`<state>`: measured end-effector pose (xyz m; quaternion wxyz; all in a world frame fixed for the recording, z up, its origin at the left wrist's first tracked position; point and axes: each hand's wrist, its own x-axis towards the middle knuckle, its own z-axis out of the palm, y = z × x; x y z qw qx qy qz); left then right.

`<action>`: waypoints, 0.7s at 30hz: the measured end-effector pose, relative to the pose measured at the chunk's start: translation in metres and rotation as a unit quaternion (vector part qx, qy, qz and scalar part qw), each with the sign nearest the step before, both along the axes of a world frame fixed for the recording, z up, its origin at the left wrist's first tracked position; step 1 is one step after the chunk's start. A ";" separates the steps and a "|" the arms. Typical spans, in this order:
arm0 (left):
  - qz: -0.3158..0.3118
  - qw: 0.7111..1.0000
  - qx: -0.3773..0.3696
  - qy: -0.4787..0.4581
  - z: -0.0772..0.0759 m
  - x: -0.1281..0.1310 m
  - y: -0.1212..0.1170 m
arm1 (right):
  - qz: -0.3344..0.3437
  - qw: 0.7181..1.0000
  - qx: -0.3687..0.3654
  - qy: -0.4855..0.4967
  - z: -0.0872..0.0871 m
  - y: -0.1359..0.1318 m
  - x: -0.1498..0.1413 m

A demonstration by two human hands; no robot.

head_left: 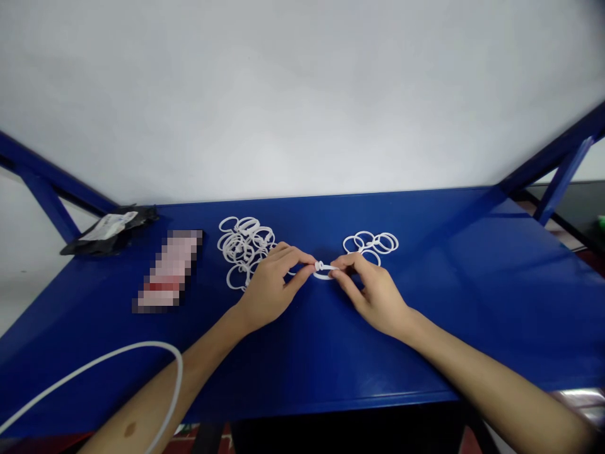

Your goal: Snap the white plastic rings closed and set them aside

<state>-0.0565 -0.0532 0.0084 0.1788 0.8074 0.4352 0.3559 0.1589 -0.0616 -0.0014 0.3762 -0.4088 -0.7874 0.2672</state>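
Both hands meet over the middle of a blue table (472, 284). My left hand (271, 287) and my right hand (373, 290) pinch the same small white plastic ring (324, 271) between thumb and fingers, low over the tabletop. A pile of several white rings (243, 246) lies just behind my left hand. A smaller group of several white rings (371, 243) lies behind my right hand.
A blurred pinkish flat object (169, 270) lies left of the ring pile. A black bag with a white label (111, 228) sits at the far left corner. A white cable (142, 353) curves across my left forearm. Blue frame struts (558, 170) rise at both sides before a white wall.
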 end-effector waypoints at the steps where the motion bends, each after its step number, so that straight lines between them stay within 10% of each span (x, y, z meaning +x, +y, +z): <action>1: -0.003 1.000 0.006 -0.006 0.000 0.001 0.000 | 0.010 1.000 -0.005 0.004 0.000 0.000 0.000; 21: -0.009 0.995 0.084 -0.058 -0.007 0.014 -0.012 | 0.033 0.999 0.028 0.005 0.000 0.000 0.002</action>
